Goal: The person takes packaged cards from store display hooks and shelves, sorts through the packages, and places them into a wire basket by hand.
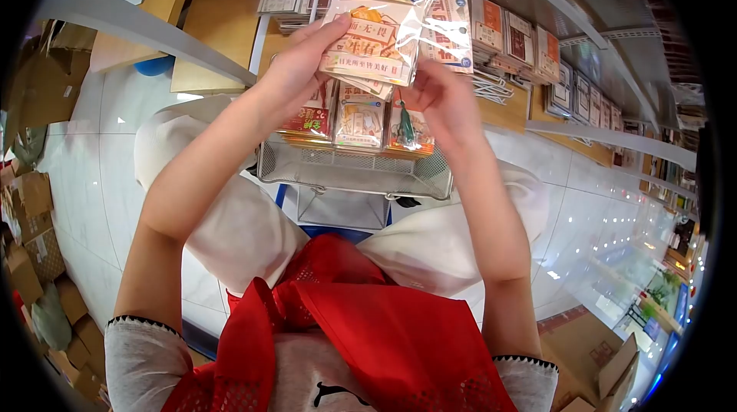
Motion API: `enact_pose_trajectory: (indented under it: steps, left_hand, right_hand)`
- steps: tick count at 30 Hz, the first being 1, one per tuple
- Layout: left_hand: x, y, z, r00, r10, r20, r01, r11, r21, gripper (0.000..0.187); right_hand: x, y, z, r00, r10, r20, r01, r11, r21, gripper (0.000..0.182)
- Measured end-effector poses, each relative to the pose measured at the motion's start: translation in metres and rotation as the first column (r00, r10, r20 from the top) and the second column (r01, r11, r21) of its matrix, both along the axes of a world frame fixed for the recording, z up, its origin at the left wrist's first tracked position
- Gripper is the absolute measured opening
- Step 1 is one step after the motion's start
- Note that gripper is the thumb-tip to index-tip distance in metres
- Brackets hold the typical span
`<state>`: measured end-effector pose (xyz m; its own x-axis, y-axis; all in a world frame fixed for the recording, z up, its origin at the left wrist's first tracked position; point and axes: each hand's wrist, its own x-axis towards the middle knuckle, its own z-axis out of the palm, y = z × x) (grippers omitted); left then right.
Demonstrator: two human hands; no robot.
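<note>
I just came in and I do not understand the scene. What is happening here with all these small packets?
A person holds a clear-wrapped packet with printed cards up in both hands: the left hand grips its left edge, the right hand its lower right side. Below stands a wire basket filled with similar packets. More packets lie in rows on the wooden shelf behind. Cardboard boxes sit on the floor at the left.

Both arms are reaching forward, the left hand (295,67) and right hand (445,101) are pinching with curled fingers.
</note>
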<state>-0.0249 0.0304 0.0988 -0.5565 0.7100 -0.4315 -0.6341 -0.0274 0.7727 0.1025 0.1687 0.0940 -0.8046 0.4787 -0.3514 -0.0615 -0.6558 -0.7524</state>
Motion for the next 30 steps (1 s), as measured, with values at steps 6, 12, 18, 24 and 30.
enact_pose_trajectory:
  steps: [6,12,18,24,30]
  left_hand:
    - [-0.027,-0.012,-0.001,0.887,-0.226,-0.402,0.174,0.971,-0.162,0.034]
    - [-0.016,-0.019,0.007,0.746,-0.474,-0.467,0.354,0.877,-0.325,0.039]
    - [-0.019,-0.026,0.005,0.848,-0.291,-0.444,0.216,0.953,-0.211,0.036]
    - [-0.046,-0.029,0.006,0.936,0.156,-0.316,-0.142,0.988,0.067,0.034]
    - [-0.048,-0.033,0.013,0.946,0.166,-0.278,-0.146,0.985,0.093,0.034]
  right_hand:
    - [0.001,0.040,0.017,0.997,-0.068,-0.028,0.073,0.878,0.472,0.026]
    - [0.006,0.019,0.008,0.926,0.068,0.372,-0.355,0.499,0.791,0.018]
    - [0.007,0.029,-0.008,0.838,0.376,0.396,-0.542,0.658,0.523,0.013]
    - [0.013,0.032,-0.027,0.777,0.313,0.546,-0.560,0.739,0.374,0.017]
    - [0.012,-0.010,-0.099,0.584,0.400,0.706,-0.722,0.654,0.226,0.018]
